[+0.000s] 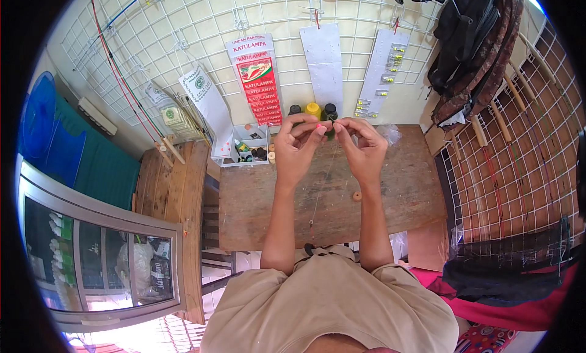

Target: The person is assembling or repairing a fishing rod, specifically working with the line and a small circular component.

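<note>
Both hands are raised over the wooden table (397,188), fingertips close together. My left hand (298,148) pinches a small bright pink piece (320,127) between thumb and forefinger; its exact kind is too small to tell. Just to the right, my right hand (364,147) is closed in a pinch at the upper end of a thin fishing line (318,191). The line hangs between my forearms, with a small ring-like metal piece (311,222) near its low end. A round wooden piece with a hole (357,196) lies by my right forearm.
Behind my hands stand a yellow-capped bottle (312,108) and dark-capped ones. A white divided tray (244,162) holds small bottles at left. Packets hang on the wire grid (201,23). A glass-fronted cabinet (101,255) stands left; rods and bags hang on the right.
</note>
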Action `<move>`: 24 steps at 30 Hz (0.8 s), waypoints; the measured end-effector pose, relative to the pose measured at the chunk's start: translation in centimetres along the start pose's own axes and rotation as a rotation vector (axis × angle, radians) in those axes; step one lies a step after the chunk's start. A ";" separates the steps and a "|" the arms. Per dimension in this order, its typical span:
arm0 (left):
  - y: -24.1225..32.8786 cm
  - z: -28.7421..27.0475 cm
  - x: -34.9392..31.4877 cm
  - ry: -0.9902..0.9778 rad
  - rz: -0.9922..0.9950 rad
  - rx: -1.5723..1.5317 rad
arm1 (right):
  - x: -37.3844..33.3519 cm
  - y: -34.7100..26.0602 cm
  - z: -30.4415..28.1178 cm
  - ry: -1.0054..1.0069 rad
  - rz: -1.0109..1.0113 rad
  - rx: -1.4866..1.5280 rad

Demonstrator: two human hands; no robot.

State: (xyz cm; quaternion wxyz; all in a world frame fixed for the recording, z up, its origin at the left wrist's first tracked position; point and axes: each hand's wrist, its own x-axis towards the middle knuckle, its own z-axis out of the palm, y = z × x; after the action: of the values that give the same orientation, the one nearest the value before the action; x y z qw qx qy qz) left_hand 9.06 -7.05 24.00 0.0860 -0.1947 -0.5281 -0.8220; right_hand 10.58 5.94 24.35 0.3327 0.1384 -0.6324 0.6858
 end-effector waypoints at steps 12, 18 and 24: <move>0.2 0.4 -0.4 0.066 0.142 0.012 | -0.7 -2.1 1.1 -0.004 -0.116 -0.168; 0.6 0.3 -0.4 0.085 0.141 -0.015 | -0.6 -2.4 1.2 -0.011 -0.138 -0.191; 0.7 0.4 -0.4 0.089 0.159 -0.029 | -0.5 -2.9 1.5 -0.023 -0.171 -0.230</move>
State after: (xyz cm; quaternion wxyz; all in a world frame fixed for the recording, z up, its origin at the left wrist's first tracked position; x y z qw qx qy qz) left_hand 9.72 -7.03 24.59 0.1716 -0.2004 -0.4946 -0.8281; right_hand 12.41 4.34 26.55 0.3965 0.1607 -0.6963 0.5763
